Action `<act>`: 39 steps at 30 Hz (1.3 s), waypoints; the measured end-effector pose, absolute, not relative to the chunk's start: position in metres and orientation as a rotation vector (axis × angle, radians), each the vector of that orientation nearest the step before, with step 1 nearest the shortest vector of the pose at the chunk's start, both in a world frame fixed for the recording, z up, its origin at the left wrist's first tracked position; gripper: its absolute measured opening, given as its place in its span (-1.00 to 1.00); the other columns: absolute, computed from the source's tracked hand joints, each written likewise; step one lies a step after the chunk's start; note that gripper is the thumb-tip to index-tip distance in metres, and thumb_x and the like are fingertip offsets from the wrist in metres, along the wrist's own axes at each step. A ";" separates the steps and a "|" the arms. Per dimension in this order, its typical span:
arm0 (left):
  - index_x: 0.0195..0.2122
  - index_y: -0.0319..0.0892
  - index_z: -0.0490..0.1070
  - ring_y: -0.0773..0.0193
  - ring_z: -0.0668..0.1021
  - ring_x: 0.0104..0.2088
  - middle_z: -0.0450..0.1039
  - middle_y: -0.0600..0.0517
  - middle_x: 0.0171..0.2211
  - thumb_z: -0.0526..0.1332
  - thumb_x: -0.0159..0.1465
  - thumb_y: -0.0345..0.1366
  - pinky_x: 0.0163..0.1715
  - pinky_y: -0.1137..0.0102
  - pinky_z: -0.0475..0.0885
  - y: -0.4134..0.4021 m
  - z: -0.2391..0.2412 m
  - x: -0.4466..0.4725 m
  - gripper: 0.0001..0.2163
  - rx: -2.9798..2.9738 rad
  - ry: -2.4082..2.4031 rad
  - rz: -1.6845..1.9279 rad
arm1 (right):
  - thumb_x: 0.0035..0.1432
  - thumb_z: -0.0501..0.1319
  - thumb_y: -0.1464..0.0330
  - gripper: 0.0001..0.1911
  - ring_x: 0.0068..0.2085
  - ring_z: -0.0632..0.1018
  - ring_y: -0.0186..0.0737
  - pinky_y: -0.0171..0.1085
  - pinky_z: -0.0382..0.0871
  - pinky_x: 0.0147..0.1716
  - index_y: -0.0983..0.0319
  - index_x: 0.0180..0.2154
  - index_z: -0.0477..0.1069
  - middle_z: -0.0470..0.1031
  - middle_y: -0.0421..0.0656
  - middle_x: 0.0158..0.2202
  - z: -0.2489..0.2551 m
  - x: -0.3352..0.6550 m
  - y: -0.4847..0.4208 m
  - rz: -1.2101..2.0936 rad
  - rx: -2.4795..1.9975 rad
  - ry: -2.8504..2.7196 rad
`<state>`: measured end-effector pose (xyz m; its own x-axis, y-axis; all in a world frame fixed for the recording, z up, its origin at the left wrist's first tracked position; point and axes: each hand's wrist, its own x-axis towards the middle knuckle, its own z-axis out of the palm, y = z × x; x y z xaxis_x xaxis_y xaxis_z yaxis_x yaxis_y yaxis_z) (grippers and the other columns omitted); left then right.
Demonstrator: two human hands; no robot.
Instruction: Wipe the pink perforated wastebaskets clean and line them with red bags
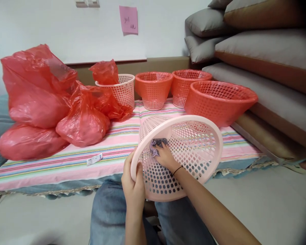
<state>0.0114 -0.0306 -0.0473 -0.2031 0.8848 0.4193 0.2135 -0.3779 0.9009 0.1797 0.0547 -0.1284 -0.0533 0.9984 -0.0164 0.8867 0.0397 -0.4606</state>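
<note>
striped cloth (122, 136) is spread below a white wall (53, 30), and a stack of cushions (265, 44) is piled at the right. a pale pink basket (188, 117) is held tipped on its side above the knees, its mouth turned toward the wearer, presumably so that the inside can be seen and reached. its rim is pinched at the near left side by the left hand (133, 183), thumb inside and fingers outside, probably to keep the basket from rolling. the right hand (165, 158) is reached deep into it, fingers laid over a dark cloth (156, 140) near the base; whether that cloth is gripped or only pressed cannot be told. behind, three baskets (154, 85) are lined with red plastic folded over their rims, likely so that the liners do not slip. red bags (38, 92) are heaped at the left, perhaps to leave the middle free.
</note>
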 end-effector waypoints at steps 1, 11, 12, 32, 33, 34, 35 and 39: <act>0.08 -0.13 0.49 0.05 0.57 0.08 0.56 -0.09 0.04 0.21 0.33 -0.20 0.13 0.21 0.43 -0.032 -0.047 0.012 -0.68 1.516 1.308 1.623 | 0.25 0.17 0.31 -0.44 0.42 0.14 0.19 0.10 -0.08 0.39 0.21 0.27 0.39 0.36 -0.06 0.32 -0.128 0.180 0.052 0.520 -1.913 -2.001; -0.04 -0.16 0.55 0.05 0.62 -0.04 0.61 -0.07 -0.09 0.29 0.27 -0.12 0.02 0.24 0.49 -0.037 -0.054 0.009 -0.69 1.365 1.428 1.665 | 0.06 0.18 0.52 -0.37 0.40 0.23 0.14 0.19 0.06 0.38 0.14 0.18 0.49 0.42 -0.07 0.27 -0.101 0.190 -0.046 0.670 -1.694 -1.970; -0.04 -0.15 0.55 0.06 0.62 -0.05 0.62 -0.06 -0.09 0.29 0.26 -0.12 0.01 0.25 0.50 -0.037 -0.055 0.009 -0.69 1.357 1.426 1.669 | 0.04 0.19 0.53 -0.36 0.41 0.21 0.16 0.23 0.03 0.38 0.12 0.18 0.49 0.41 -0.08 0.28 -0.097 0.190 -0.061 0.719 -1.692 -1.952; 0.14 -0.16 0.43 0.03 0.54 0.14 0.52 -0.13 0.11 0.31 0.27 -0.12 0.17 0.17 0.41 -0.039 -0.059 0.014 -0.56 1.364 1.317 1.499 | 0.25 0.23 0.08 -0.55 -0.03 0.65 0.13 0.02 0.58 -0.03 0.16 0.05 0.59 0.66 0.01 -0.04 -0.040 0.210 -0.139 0.870 -1.459 -1.320; 0.14 -0.15 0.43 0.03 0.55 0.13 0.53 -0.13 0.10 0.31 0.27 -0.11 0.16 0.17 0.43 -0.040 -0.058 0.014 -0.56 1.378 1.321 1.480 | 0.26 0.23 0.07 -0.53 -0.03 0.65 0.13 0.02 0.57 -0.03 0.21 0.05 0.58 0.66 0.02 -0.06 -0.038 0.211 -0.127 0.796 -1.443 -1.303; 0.14 -0.14 0.43 0.03 0.55 0.12 0.53 -0.12 0.10 0.31 0.27 -0.10 0.15 0.17 0.43 -0.040 -0.057 0.014 -0.56 1.387 1.317 1.463 | 0.26 0.23 0.08 -0.53 -0.03 0.64 0.13 0.01 0.56 -0.02 0.23 0.04 0.58 0.66 0.02 -0.08 -0.035 0.213 -0.115 0.719 -1.433 -1.302; 0.14 -0.13 0.42 0.03 0.56 0.11 0.53 -0.12 0.10 0.30 0.27 -0.10 0.14 0.17 0.43 -0.041 -0.057 0.014 -0.56 1.394 1.307 1.447 | 0.27 0.22 0.10 -0.54 -0.04 0.64 0.11 0.01 0.54 -0.01 0.25 0.04 0.57 0.66 0.01 -0.09 -0.033 0.214 -0.101 0.649 -1.431 -1.313; 0.17 -0.11 0.38 0.01 0.53 0.14 0.50 -0.13 0.14 0.30 0.27 -0.12 0.17 0.13 0.40 -0.042 -0.058 0.011 -0.53 1.453 1.268 1.394 | 0.23 0.17 0.32 -0.59 -0.02 0.61 0.06 0.00 0.48 0.04 0.25 0.08 0.52 0.64 -0.01 -0.05 -0.029 0.211 -0.037 0.343 -1.462 -1.395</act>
<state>0.0113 -0.0415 -0.0584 -0.0806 0.9651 0.2490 0.1564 -0.2345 0.9595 0.2110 -0.0375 -0.0292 0.2822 0.8575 0.4302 0.5608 0.2164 -0.7992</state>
